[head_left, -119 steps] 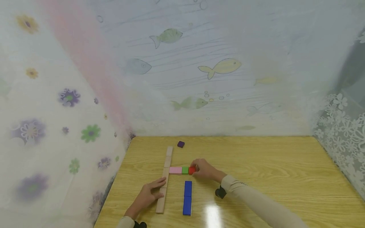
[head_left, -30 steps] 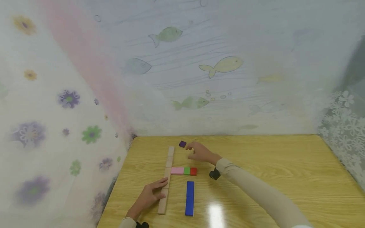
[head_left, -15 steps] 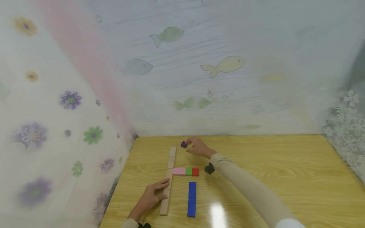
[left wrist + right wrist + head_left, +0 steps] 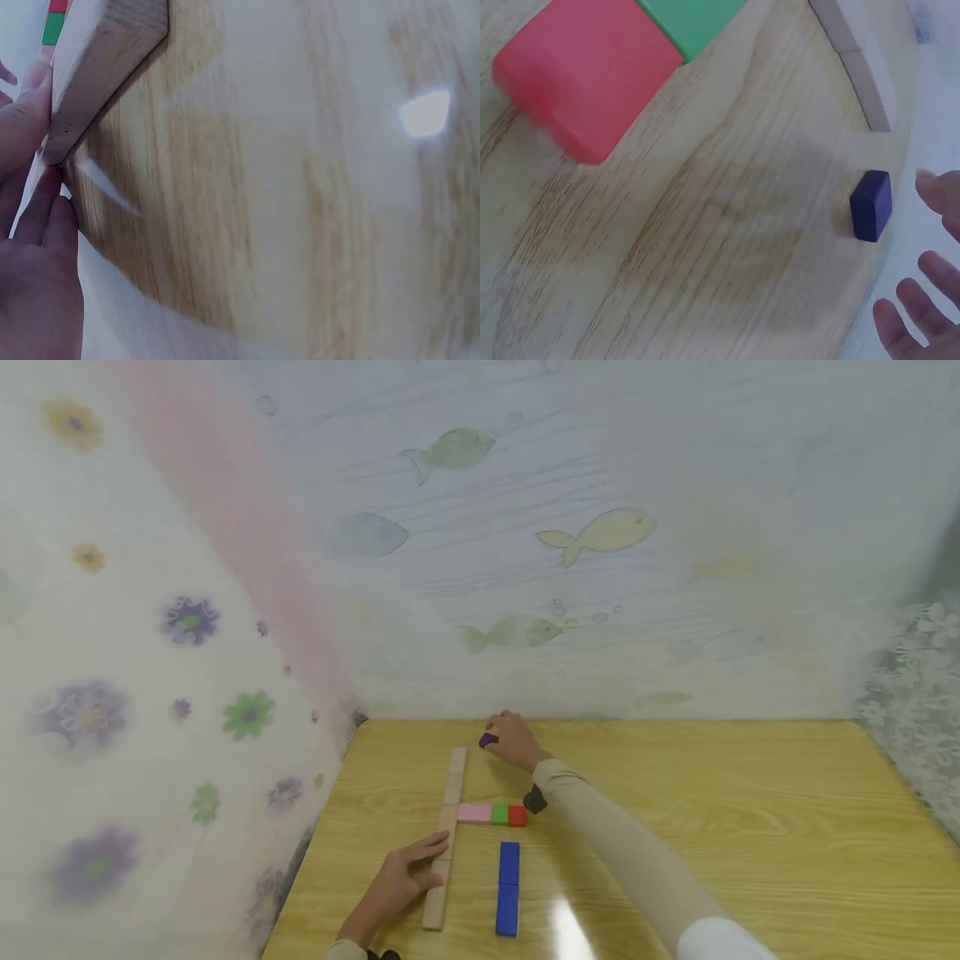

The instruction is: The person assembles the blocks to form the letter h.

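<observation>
Light wooden blocks lie end to end in a long row (image 4: 453, 789) at the left of the table. The left hand (image 4: 396, 881) rests against the lower part of this row, thumb and fingers touching it. A pink block (image 4: 475, 812), a green block (image 4: 500, 814) and a red block (image 4: 517, 816) run rightward from the row's middle. Near the back edge, the right hand (image 4: 516, 742) is at a small purple block (image 4: 487, 741), partly covering it in the head view. In the right wrist view, a gap shows between the spread fingers (image 4: 911, 300) and that block.
Two blue blocks (image 4: 508, 887) lie end to end, right of the wooden row. A wall with painted fish (image 4: 600, 531) borders the table (image 4: 712, 827) at the back, and a flower-patterned sheet (image 4: 135, 777) stands at the left.
The right hand has left the red block at the end of the coloured line and moved back to the purple block. The left hand has stayed on the wooden row.
</observation>
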{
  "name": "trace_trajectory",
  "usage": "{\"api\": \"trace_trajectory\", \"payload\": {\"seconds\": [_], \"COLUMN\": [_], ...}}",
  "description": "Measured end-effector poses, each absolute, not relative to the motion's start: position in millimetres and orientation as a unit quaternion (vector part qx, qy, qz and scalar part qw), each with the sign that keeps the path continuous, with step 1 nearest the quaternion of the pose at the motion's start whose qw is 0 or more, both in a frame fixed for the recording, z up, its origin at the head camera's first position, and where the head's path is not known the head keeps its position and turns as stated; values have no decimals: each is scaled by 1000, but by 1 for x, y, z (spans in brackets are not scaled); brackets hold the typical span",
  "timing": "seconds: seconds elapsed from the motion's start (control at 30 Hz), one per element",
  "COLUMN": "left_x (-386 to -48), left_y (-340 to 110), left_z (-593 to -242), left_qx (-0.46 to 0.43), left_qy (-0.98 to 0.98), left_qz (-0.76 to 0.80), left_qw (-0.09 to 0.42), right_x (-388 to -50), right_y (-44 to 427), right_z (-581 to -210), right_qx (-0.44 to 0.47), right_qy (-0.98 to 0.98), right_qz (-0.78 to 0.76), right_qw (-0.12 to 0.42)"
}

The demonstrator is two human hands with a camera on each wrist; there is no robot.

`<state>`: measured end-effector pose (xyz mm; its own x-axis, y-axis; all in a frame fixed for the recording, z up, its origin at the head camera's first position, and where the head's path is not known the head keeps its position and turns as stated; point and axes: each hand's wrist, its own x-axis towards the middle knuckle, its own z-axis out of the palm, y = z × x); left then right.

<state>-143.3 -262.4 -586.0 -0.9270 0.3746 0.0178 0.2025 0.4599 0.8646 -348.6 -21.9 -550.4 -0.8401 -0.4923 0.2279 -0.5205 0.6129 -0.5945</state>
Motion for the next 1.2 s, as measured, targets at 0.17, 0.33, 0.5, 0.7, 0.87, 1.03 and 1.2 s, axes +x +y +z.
{"api": "trace_trajectory", "payload": {"seconds": [0.17, 0.33, 0.5, 0.7, 0.87, 1.03, 1.2], "left_x": [-141, -142, -144, -143, -141, -141, -141], "left_y": [-263, -261, -263, -264, -264, -263, -263], "left_z": [-587, -583, -585, -590, -588, -587, -588], "left_qx": [178, 167, 163, 155, 150, 149, 153], "left_qy": [855, 853, 853, 854, 851, 847, 847], "left_qz": [482, 486, 487, 487, 493, 500, 498], "left_qw": [72, 85, 90, 98, 102, 104, 103], "right_x": [-346, -343, -340, -335, -334, -337, -340], "right_y": [-31, -30, -32, -40, -43, -39, -29], "right_z": [-557, -558, -556, -556, -559, -566, -570], "right_qx": [283, 296, 322, 336, 347, 364, 367], "right_qy": [-930, -934, -924, -926, -927, -921, -910], "right_qz": [233, 195, 208, 174, 141, 143, 191], "right_qw": [-28, -47, -5, 14, -16, -4, -8]}}
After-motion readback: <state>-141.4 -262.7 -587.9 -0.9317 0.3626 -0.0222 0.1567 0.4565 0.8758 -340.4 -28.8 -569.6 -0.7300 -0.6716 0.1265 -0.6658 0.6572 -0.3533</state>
